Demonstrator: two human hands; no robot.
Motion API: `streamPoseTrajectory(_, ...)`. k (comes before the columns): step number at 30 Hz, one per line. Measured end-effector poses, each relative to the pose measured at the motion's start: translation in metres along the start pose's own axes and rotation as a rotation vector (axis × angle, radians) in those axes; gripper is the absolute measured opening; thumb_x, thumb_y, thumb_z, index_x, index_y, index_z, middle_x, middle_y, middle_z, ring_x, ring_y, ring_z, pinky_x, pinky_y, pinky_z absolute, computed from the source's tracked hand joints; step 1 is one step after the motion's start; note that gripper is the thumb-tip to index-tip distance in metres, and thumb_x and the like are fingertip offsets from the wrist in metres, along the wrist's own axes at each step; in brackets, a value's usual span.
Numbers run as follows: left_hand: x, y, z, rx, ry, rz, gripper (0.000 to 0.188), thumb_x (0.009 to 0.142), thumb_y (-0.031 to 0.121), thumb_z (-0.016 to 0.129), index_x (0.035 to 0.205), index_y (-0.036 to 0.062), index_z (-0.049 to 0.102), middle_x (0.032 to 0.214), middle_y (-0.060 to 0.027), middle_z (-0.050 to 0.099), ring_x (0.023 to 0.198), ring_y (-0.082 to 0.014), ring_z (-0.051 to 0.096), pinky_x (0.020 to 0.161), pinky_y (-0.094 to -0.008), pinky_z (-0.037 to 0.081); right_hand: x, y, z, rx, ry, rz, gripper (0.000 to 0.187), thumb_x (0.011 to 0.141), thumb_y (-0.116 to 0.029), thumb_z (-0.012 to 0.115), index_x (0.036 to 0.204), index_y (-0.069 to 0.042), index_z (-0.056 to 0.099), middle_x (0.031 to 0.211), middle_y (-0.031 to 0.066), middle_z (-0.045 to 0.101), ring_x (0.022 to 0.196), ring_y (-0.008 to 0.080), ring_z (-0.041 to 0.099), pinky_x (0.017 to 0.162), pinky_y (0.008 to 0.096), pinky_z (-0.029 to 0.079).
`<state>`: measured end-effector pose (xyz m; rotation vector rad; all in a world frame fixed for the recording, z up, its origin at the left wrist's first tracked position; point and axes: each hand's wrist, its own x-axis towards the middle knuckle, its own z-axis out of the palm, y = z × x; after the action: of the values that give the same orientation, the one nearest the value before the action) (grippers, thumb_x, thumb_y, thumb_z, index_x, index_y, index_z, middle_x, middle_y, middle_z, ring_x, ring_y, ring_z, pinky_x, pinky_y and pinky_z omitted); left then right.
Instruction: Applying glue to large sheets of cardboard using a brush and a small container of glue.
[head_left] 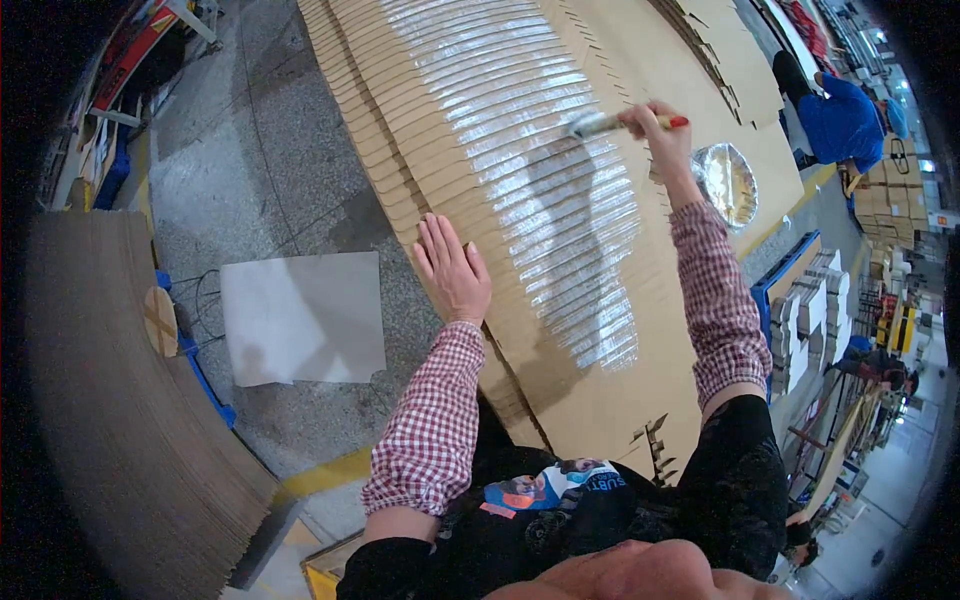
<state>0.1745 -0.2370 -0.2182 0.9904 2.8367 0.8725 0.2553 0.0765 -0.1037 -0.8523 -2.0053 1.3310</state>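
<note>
My right hand (660, 140) grips a paintbrush (598, 124) with a red-tipped handle, its bristles down on a wet, shiny band (560, 190) of glue-like coating. That band runs across many overlapping cardboard sheets (400, 130), fanned out in narrow steps. My left hand (456, 272) lies flat on the left edge of the fanned cardboard, fingers stretched out and holding nothing. Right of the brush hand sits a round, foil-like silvery bowl (728, 185) with yellowish contents. Checked sleeves cover both my forearms.
A tall stack of cardboard (120, 400) stands at the left. A white sheet (303, 318) lies on the grey floor. At the right are stacked white cut pieces (812, 325) on a blue-edged pallet. A person in blue (842, 120) bends over at the upper right.
</note>
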Motion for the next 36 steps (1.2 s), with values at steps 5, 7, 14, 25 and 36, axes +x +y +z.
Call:
streamPoseTrajectory(5, -0.003, -0.006, -0.003, 0.016, 0.011, -0.007, 0.058, 0.094, 0.025, 0.035, 0.143, -0.0026, 0.019, 0.151, -0.0169, 0.017, 0.140, -0.0300, 0.012, 0.113, -0.0455, 0.006, -0.036, -0.002, -0.024, -0.057, -0.048, 0.253, 0.022, 0.084, -0.018, 0.059, 0.076, 0.001, 0.068, 0.067, 0.0026, 0.065, 0.057, 0.0049, 0.052, 0.051, 0.0191, 0.040)
streamPoseTrajectory(7, -0.001, 0.001, -0.003, 0.034, 0.011, 0.002, 0.056, 0.096, 0.025, 0.033, 0.143, -0.0014, 0.019, 0.151, -0.0162, 0.017, 0.140, -0.0293, 0.013, 0.113, -0.0446, 0.008, -0.019, -0.018, -0.017, -0.015, 0.007, 0.109, 0.022, 0.084, -0.018, 0.059, 0.076, 0.001, 0.068, 0.067, 0.0027, 0.065, 0.057, 0.0049, 0.052, 0.052, 0.0192, 0.040)
streamPoseTrajectory(14, -0.002, 0.000, -0.002, 0.035, 0.004, -0.002, 0.056, 0.096, 0.025, 0.033, 0.143, -0.0016, 0.019, 0.150, -0.0162, 0.018, 0.140, -0.0293, 0.013, 0.114, -0.0441, 0.008, -0.025, 0.018, -0.018, 0.024, 0.054, 0.130, 0.018, 0.082, -0.013, 0.059, 0.073, 0.000, 0.068, 0.066, 0.0023, 0.064, 0.058, 0.0050, 0.053, 0.053, 0.0190, 0.041)
streamPoseTrajectory(25, 0.002, 0.001, 0.001, 0.037, 0.001, 0.008, 0.058, 0.094, 0.026, 0.035, 0.142, -0.0023, 0.021, 0.150, -0.0176, 0.019, 0.139, -0.0310, 0.016, 0.112, -0.0467, 0.010, -0.037, -0.001, -0.020, 0.101, 0.140, 0.061, 0.017, 0.082, -0.012, 0.060, 0.071, -0.001, 0.067, 0.070, 0.0025, 0.065, 0.060, 0.0068, 0.055, 0.053, 0.0191, 0.042)
streamPoseTrajectory(36, 0.004, -0.011, 0.002, 0.030, 0.074, 0.027, 0.055, 0.095, 0.026, 0.035, 0.142, -0.0011, 0.023, 0.149, -0.0176, 0.022, 0.139, -0.0298, 0.018, 0.113, -0.0447, 0.010, -0.125, -0.001, -0.043, 0.032, 0.143, 0.072, 0.019, 0.085, -0.011, 0.056, 0.076, 0.001, 0.068, 0.070, 0.0023, 0.063, 0.063, 0.0081, 0.055, 0.058, 0.0209, 0.044)
